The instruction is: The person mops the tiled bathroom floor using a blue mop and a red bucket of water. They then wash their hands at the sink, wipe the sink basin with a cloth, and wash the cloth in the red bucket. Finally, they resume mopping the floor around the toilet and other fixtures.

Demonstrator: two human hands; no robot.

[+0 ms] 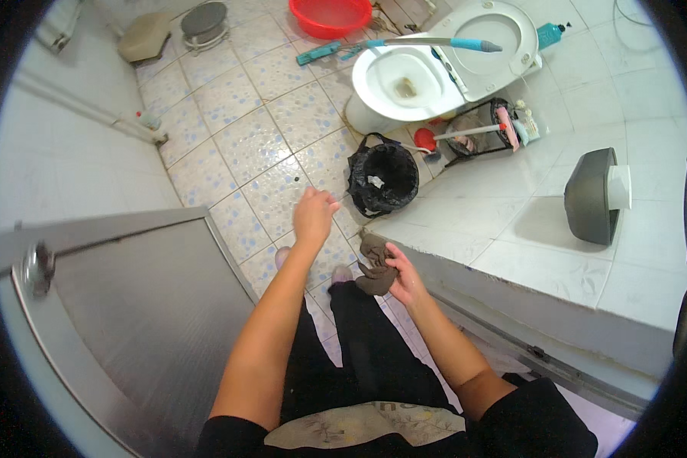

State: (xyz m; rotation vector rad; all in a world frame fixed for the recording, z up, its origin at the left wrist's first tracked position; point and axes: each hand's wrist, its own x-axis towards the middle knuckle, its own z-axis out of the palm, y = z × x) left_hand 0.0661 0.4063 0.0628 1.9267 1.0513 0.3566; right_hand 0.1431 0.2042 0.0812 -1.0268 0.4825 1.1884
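My left hand (pixel 314 214) is over the tiled floor at the middle, its fingers partly curled; whether anything lies between them cannot be told. A small dark speck (pixel 296 179) shows on the tiles just past it. Crumpled in my right hand (pixel 405 277) is a brown cloth (pixel 376 275), hanging beside the corner of the tiled wall. Beyond both hands stands a waste bin lined with a black bag (pixel 398 177), with white crumpled paper (pixel 376 182) inside. Behind the bin is a white toilet (pixel 372 109) with its lid up and brownish matter in the bowl.
A mop with blue grips (pixel 418 42) lies across the toilet. A red basin (pixel 326 20) and a grey-topped stool (pixel 204 22) stand farther back. The grey door (pixel 149 320) is at left; a toilet paper holder (pixel 589 197) juts from the right wall, near a black rack (pixel 475 131).
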